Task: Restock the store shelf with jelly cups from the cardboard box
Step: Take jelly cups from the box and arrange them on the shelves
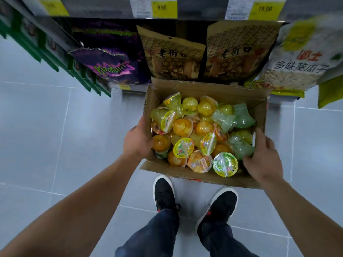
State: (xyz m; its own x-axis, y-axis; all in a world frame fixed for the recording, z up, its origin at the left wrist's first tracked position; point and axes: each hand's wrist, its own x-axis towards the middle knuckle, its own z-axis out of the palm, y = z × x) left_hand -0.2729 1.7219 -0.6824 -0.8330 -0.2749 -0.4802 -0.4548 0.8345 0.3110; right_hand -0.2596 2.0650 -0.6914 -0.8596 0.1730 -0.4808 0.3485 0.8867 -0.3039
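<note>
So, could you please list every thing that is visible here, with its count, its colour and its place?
cardboard box: one, brown, open, in front of the lowest shelf, above the shoes
jelly cups: many, orange, yellow and green, heaped inside the box
purple bag: one, purple with green lettering, lower shelf, left
brown bags: two, brown, lower shelf, middle
seed bag: one, white and yellow, lower shelf, right
price tags: three, yellow, upper shelf edge
floor: grey tiles
shoes: two, black, on the floor
left hand: grips the box's left wall
right hand: fingers relaxed, at the box's right wall
</note>
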